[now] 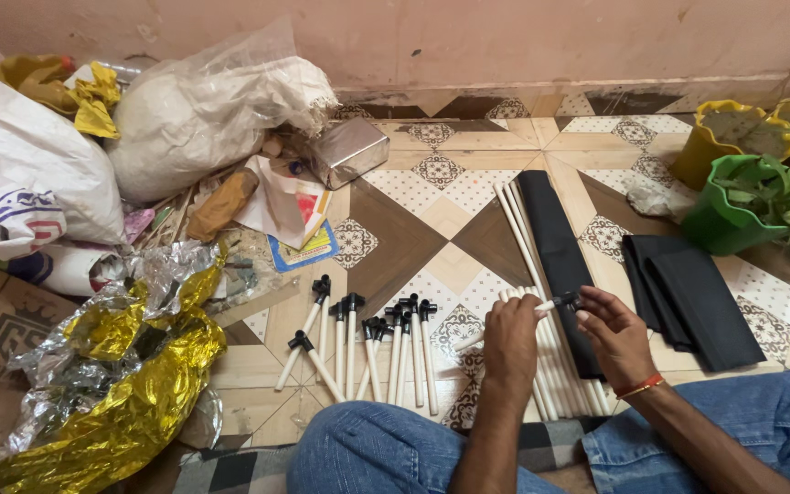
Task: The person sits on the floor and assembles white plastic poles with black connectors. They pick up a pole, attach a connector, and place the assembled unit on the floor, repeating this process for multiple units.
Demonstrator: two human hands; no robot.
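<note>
White rod in left hand, right fingers on black cap

The tiled floor carries everything. Near its middle lies a row of short white rods with black end caps, side by side. Just right of them a bundle of long white rods runs toward the wall, touching a rolled black cloth. Folded black cloth lies further right, near green and yellow pots at the right edge. White sacks fill the far left corner; crumpled gold and silver foil sits at the left edge.
</note>
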